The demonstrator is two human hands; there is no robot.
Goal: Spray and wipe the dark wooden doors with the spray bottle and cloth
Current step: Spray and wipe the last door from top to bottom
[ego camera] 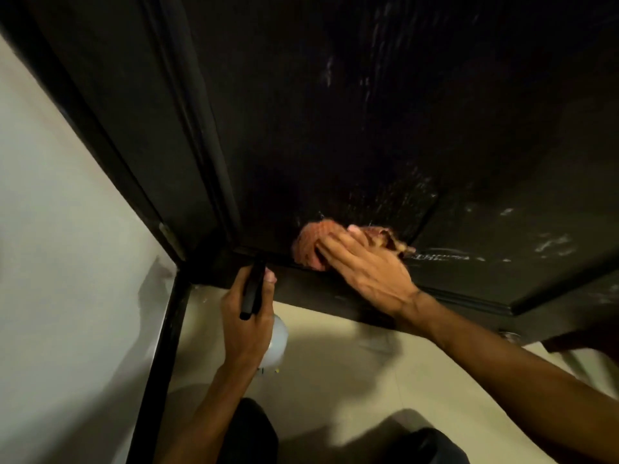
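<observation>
The dark wooden door point(351, 112) fills the upper view, with pale streaks and spray marks on its surface. Low on the door, my right hand point(365, 262) presses a reddish-pink cloth point(310, 244) flat against the wood, fingers straight and spread. To the left and lower down, my left hand point(248, 319) grips the spray bottle point(279, 339); its black trigger head points up toward the door's bottom edge, and its whitish body shows below my fingers.
A dark door frame point(110, 135) runs diagonally at the left, beside a pale wall point(50, 246). A black strip point(160, 363) drops down to the beige tiled floor point(351, 380). My dark-clad knees point(248, 433) show at the bottom.
</observation>
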